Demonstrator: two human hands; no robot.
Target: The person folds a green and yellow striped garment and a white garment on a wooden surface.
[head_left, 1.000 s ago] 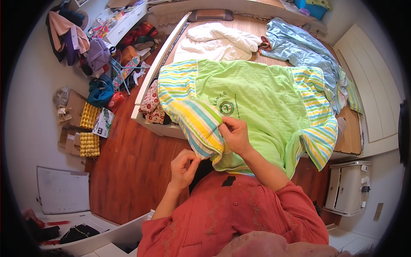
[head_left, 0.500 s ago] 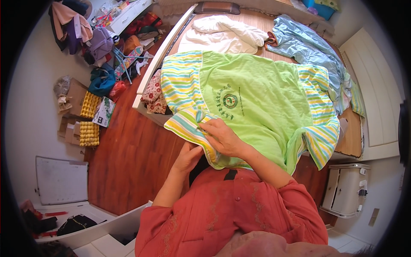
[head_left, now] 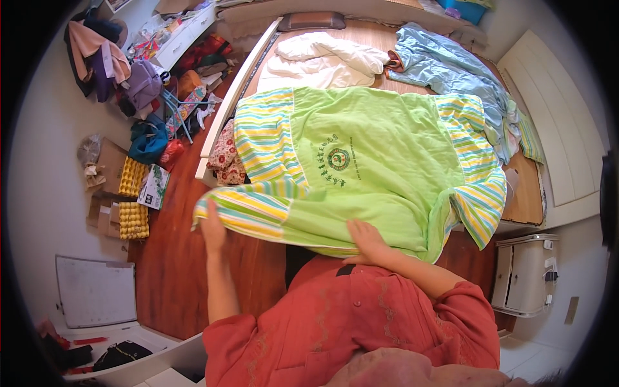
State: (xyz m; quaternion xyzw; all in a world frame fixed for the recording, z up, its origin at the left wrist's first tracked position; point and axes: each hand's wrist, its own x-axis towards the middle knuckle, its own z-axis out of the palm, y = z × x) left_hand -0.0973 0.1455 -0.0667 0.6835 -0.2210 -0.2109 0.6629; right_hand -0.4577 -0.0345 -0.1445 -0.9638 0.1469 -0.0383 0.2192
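A light green quilt cover (head_left: 387, 148) with striped yellow, white and blue ends lies spread over the near part of the bed, a round printed emblem on its left half. Its near left corner is pulled out past the bed edge, over the floor. There my left hand (head_left: 213, 231) grips the striped corner, thumb on top and its other fingers hidden under the cloth. My right hand (head_left: 369, 242) lies with fingers extended on the green cloth near its front edge, close to my body. The near right corner hangs in folds.
Behind the cover, a white garment or cloth (head_left: 322, 61) and a crumpled light blue quilt (head_left: 438, 61) lie on the bed. Patterned red fabric (head_left: 225, 158) shows at the bed's left side. Bags (head_left: 143, 84), yellow egg trays (head_left: 133, 219) and boxes stand along the left wall.
My left hand has moved left, drawing the striped corner outward. My right hand has left that corner and moved right and nearer to me, onto the green cloth.
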